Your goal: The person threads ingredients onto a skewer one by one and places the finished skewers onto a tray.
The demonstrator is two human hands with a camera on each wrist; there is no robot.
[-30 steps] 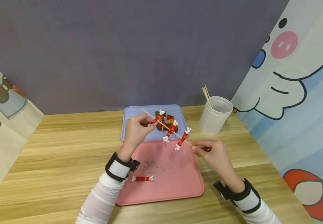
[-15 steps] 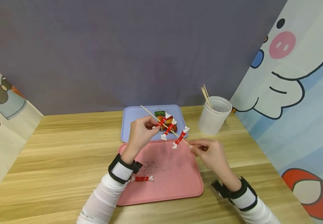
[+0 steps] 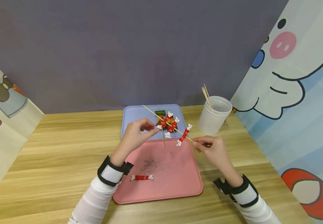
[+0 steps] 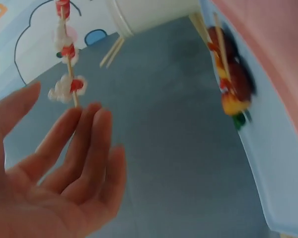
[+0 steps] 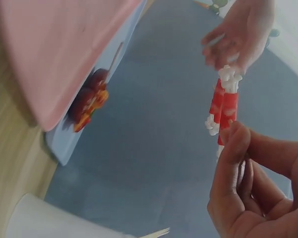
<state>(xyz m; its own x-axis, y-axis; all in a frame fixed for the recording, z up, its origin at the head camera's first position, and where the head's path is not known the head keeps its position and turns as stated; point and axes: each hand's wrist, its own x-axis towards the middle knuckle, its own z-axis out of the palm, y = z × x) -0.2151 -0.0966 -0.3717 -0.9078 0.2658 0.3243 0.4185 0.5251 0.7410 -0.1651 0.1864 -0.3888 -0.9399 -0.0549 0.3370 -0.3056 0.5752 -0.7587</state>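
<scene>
My right hand [image 3: 213, 151] pinches the lower end of a bamboo skewer [image 3: 151, 111], which slants up to the left above the trays. Threaded on it are three red pieces with white knobbly ends: one far along [image 3: 165, 120], one in the middle [image 3: 172, 127] and one close to my right fingers [image 3: 184, 135]. My left hand [image 3: 135, 135] is beside the farthest piece, thumb and fingers apart, holding nothing. In the left wrist view its fingertips lie near the skewer's tip [image 4: 75, 100]. Another red piece [image 3: 141, 177] lies on the pink tray [image 3: 175, 183].
Behind the pink tray is a blue tray [image 3: 126, 124] bearing skewered toy food, including a green piece [image 3: 160, 112] and brown pieces. A white cup [image 3: 214, 119] with several bamboo sticks [image 3: 206, 95] stands at the right back. A grey wall [image 3: 108, 56] rises behind the table.
My left hand has let go of the farthest red piece and drawn back to the left. That piece has slid down the skewer toward the others. The right hand keeps its pinch.
</scene>
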